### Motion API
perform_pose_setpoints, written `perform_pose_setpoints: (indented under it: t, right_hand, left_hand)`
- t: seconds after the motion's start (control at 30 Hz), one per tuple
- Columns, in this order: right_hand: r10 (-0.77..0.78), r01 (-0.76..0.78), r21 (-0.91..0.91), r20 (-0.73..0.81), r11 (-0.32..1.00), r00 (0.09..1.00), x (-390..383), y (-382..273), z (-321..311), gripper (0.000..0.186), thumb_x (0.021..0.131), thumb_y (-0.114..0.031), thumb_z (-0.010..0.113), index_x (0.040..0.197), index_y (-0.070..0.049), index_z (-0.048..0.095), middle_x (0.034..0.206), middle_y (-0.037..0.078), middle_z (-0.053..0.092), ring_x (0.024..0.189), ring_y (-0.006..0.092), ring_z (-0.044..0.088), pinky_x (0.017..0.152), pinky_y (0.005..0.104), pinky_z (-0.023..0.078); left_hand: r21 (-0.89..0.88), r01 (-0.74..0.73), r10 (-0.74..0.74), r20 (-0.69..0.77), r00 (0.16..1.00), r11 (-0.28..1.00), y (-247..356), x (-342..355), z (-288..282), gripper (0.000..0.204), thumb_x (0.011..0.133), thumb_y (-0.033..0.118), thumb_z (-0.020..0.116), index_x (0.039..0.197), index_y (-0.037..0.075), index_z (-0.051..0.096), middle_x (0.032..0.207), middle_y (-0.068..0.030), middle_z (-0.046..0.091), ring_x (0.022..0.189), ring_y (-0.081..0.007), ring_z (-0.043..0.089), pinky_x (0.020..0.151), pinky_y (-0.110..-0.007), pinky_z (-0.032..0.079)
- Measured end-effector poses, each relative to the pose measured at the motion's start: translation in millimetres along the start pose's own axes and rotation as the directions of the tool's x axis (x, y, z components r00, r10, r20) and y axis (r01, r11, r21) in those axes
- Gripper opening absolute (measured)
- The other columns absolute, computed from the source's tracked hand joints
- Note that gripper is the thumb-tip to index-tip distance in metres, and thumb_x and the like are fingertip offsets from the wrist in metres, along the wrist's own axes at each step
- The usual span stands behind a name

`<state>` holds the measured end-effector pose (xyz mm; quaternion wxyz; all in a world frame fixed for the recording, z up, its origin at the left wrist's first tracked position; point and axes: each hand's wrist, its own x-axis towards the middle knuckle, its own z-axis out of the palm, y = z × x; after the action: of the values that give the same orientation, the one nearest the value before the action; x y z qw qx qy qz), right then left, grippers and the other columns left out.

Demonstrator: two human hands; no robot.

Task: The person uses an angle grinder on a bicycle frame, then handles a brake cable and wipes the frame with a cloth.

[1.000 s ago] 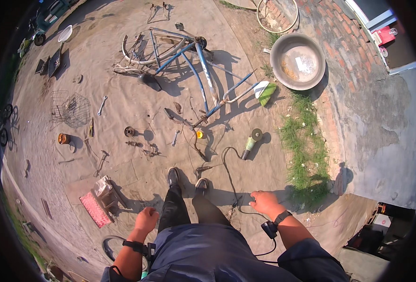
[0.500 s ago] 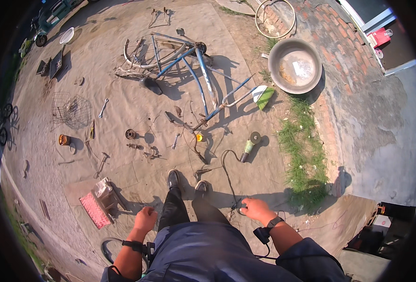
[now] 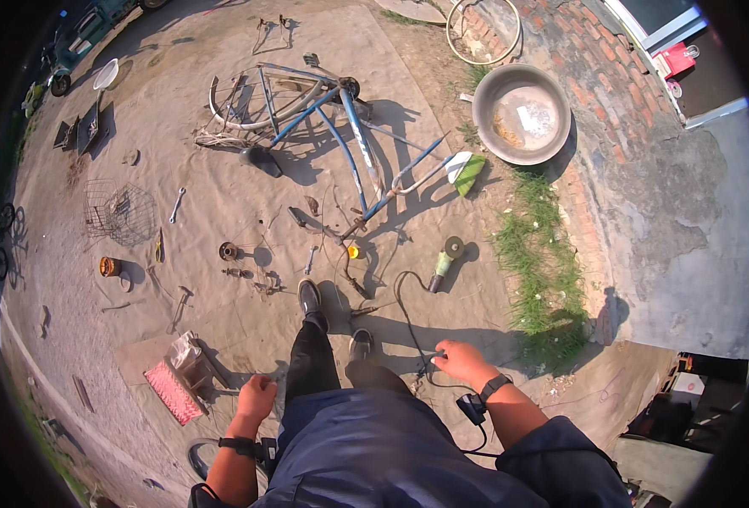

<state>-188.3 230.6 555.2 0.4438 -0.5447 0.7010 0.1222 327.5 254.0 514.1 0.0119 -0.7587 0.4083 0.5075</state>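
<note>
My right hand hangs in front of me on the right, its fingers loosely bent and the thumb apart, with nothing visible in it. Just past its fingertips runs the black cord of a green angle grinder, which lies on the ground. On the left, my left hand is loosely curled and appears to hold nothing. Beside it stands a low stool-like thing with a pink cover. Farther ahead lies a stripped blue-and-white bicycle frame with its handlebar towards me.
Two wrenches, one of them an open spanner, lie on the dirt near a hammer, a wire basket and a rusty can. A wide basin stands by the brick wall. Grass grows along it.
My left foot has stepped forward and my right foot lies farther back in view. My right hand has risen slightly in the picture. The ground objects have shifted a little leftward with the view.
</note>
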Motion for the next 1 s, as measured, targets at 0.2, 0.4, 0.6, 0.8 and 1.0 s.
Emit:
perform_pose_setpoints:
  t: [0.2,0.4,0.6,0.8,1.0]
  right_hand:
    - [0.006,-0.004,0.042,-0.045,0.999,0.999,57,-45,-37,0.040,0.090,-0.037,0.073,0.118,-0.009,0.072,0.107,0.017,0.076,0.103,0.0376,0.071,0.088,0.0463,0.056]
    - [0.049,-0.043,0.105,-0.054,0.994,0.997,128,-107,-74,0.040,0.092,-0.038,0.072,0.118,-0.008,0.071,0.106,0.018,0.076,0.102,0.0372,0.071,0.087,0.0459,0.056]
    - [-0.041,0.046,0.055,-0.081,0.997,0.996,201,-171,-112,0.035,0.092,-0.034,0.071,0.116,-0.008,0.072,0.109,0.018,0.073,0.101,0.0373,0.070,0.087,0.0454,0.055]
    - [-0.099,0.119,0.084,-0.206,0.989,0.974,272,-187,-139,0.035,0.091,-0.029,0.072,0.117,-0.006,0.072,0.112,0.017,0.073,0.099,0.0340,0.072,0.086,0.0415,0.056]
    - [-0.025,0.074,0.220,-0.217,0.973,0.976,377,-166,-167,0.046,0.094,-0.032,0.073,0.130,-0.004,0.067,0.124,0.015,0.072,0.105,0.0272,0.073,0.092,0.0373,0.056]
  left_hand:
    - [0.031,-0.030,0.029,0.048,0.998,0.999,25,68,-28,0.045,0.092,0.031,0.067,0.123,-0.002,0.069,0.104,-0.0221,0.076,0.101,-0.0342,0.074,0.090,-0.041,0.056]
    - [0.037,-0.033,0.029,0.121,0.992,0.999,70,126,-67,0.045,0.092,0.032,0.066,0.123,0.000,0.069,0.105,-0.0216,0.076,0.101,-0.0351,0.074,0.091,-0.043,0.056]
    - [0.065,-0.029,0.018,0.166,0.986,0.997,73,166,-81,0.043,0.092,0.032,0.066,0.121,0.001,0.070,0.106,-0.0210,0.076,0.102,-0.0360,0.073,0.092,-0.044,0.056]
    - [0.150,-0.081,0.047,0.220,0.974,0.985,130,178,-77,0.041,0.093,0.032,0.065,0.121,0.002,0.070,0.111,-0.0219,0.074,0.107,-0.0370,0.071,0.095,-0.044,0.055]
    - [0.135,-0.208,0.178,0.204,0.963,0.969,162,207,-40,0.037,0.093,0.029,0.069,0.118,0.002,0.068,0.119,-0.0208,0.067,0.112,-0.0401,0.066,0.096,-0.047,0.054]
